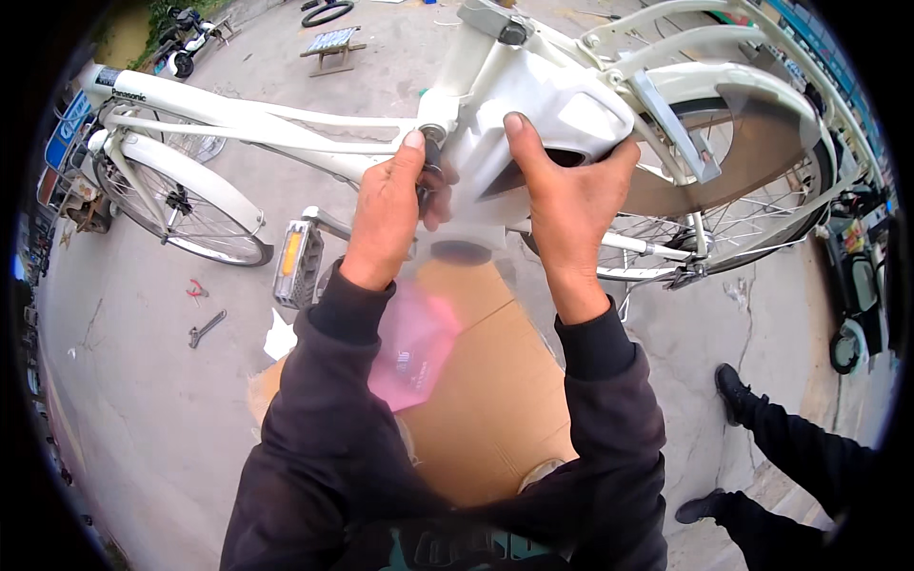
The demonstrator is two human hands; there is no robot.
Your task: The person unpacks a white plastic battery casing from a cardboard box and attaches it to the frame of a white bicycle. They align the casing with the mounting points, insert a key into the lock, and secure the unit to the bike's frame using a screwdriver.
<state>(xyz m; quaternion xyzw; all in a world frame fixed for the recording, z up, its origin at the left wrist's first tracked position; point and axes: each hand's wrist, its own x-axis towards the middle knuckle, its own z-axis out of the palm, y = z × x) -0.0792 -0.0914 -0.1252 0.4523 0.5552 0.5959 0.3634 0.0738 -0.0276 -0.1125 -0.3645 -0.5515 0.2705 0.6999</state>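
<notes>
White casing [583, 107] is grasped by right grip [571, 205], directly ahead; dark cylindrical part [433, 152] is pinched by left grip [386, 209]. Cardboard [495, 381] is seen below both.

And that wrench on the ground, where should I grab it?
I'd pinch the wrench around the middle of its handle, coming from above. It lies flat on the ground, handle end pointing up and right in the picture. The handle looks long and slim, while the head is wider, so fingers should close more easily there.
</notes>
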